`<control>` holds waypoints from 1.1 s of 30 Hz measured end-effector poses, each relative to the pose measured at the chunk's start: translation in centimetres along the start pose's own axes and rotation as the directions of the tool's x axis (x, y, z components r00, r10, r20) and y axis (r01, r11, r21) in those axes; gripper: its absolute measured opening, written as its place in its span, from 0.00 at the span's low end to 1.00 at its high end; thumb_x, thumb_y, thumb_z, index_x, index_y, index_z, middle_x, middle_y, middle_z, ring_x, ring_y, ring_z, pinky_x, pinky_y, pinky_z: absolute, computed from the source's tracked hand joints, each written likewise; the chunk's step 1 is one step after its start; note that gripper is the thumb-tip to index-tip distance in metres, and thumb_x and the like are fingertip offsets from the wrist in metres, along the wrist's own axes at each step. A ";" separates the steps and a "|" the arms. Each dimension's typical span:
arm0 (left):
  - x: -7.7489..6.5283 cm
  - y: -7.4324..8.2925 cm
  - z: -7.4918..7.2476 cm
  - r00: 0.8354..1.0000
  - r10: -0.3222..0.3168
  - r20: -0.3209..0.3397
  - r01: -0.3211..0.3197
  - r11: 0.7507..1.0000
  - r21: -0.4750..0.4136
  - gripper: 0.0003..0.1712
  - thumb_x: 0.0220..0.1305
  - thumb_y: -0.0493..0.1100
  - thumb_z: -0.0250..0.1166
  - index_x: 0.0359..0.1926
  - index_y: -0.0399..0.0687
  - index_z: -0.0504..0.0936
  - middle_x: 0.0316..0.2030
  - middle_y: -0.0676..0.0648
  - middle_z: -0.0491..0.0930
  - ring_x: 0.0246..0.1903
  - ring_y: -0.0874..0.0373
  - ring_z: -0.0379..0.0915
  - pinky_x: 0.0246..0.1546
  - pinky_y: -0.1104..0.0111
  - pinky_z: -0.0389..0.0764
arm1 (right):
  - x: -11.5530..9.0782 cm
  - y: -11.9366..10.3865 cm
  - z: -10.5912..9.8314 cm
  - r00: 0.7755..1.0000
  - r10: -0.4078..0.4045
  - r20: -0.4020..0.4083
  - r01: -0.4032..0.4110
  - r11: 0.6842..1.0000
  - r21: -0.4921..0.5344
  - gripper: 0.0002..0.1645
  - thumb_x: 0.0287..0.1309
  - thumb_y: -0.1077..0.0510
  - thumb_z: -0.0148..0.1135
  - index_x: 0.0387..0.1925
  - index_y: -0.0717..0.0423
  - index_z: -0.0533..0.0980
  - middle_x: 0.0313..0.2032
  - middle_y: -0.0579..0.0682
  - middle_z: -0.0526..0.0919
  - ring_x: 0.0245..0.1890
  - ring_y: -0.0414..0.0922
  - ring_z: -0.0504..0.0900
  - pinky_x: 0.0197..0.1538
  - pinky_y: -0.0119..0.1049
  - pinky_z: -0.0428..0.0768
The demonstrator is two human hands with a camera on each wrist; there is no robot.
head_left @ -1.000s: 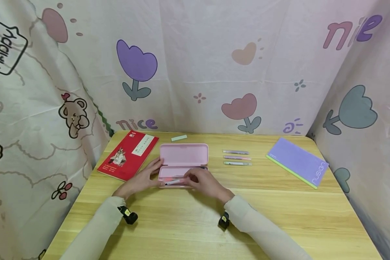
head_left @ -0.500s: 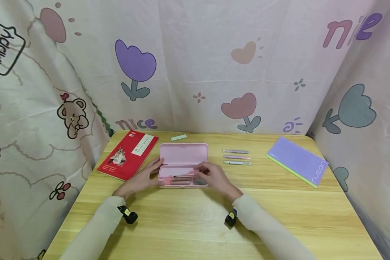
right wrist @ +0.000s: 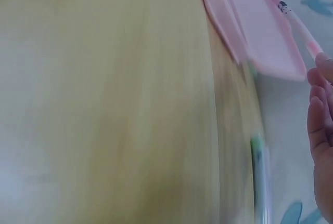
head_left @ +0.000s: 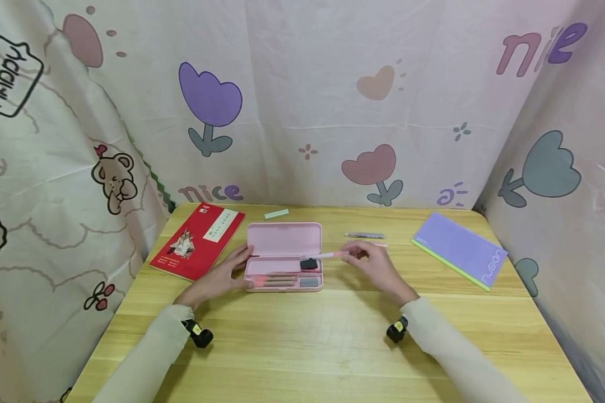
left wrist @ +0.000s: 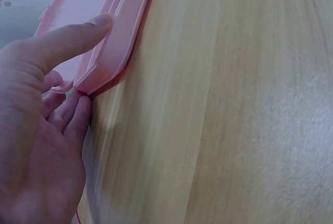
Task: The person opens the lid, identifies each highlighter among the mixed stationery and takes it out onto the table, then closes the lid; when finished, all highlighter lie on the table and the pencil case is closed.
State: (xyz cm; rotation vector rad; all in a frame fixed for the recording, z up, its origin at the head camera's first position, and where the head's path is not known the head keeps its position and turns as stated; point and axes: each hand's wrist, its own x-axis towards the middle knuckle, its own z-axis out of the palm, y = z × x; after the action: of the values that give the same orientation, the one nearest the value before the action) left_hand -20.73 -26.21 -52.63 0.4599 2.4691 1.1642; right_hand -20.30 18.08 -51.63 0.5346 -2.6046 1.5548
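Note:
A pink pencil case lies on the table with its lid raised. My left hand holds the case's left end, thumb at the front and fingers behind; the left wrist view shows the thumb over the rim. To the right of the case, my right hand pinches a pink-and-white pen by one end, lifted off the table. Inside the case lie slim brownish sticks with pink ends, a black block and a grey block. The right wrist view shows the pen beyond the fingertips.
Pens lie in a row behind my right hand, partly hidden by it. A red booklet lies left, a purple notebook right. A pale green strip rests behind the case. Printed cloth hangs around the table.
My right hand has lifted the pink-and-white pen out of the case and carried it right, towards the row of pens. The left hand has stayed at the case's left end.

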 end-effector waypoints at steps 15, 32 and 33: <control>-0.1 0.2 -0.2 1.000 -0.028 0.011 0.028 0.999 -0.016 0.65 0.66 0.55 0.78 0.90 0.58 0.45 0.90 0.44 0.36 0.84 0.37 0.55 0.83 0.34 0.55 | -3.7 4.9 -6.4 0.986 0.156 -0.051 -0.159 0.986 -0.046 0.16 0.72 0.45 0.73 0.54 0.46 0.89 0.59 0.52 0.90 0.47 0.38 0.86 0.48 0.27 0.84; 0.1 0.2 -0.2 1.000 -0.011 0.019 0.011 1.000 -0.008 0.64 0.67 0.54 0.78 0.90 0.54 0.45 0.90 0.42 0.36 0.84 0.36 0.56 0.82 0.34 0.56 | -4.5 6.5 -7.7 0.982 0.187 -0.007 -0.187 0.973 -0.134 0.11 0.70 0.53 0.75 0.51 0.50 0.88 0.47 0.51 0.90 0.38 0.40 0.84 0.39 0.30 0.84; 0.1 0.2 -0.2 1.000 -0.003 0.017 0.003 1.000 -0.005 0.64 0.68 0.53 0.77 0.90 0.53 0.45 0.90 0.41 0.36 0.83 0.35 0.56 0.82 0.34 0.57 | -4.5 6.5 -7.7 0.981 0.193 -0.002 -0.191 0.971 -0.141 0.11 0.70 0.54 0.76 0.51 0.50 0.88 0.47 0.50 0.90 0.38 0.40 0.83 0.39 0.30 0.83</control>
State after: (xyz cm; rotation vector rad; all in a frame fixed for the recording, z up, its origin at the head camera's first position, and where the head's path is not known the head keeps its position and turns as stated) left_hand -20.91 -26.17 -52.35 0.4629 2.4511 1.1597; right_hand -19.17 28.70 -54.33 0.2892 -2.8213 1.4019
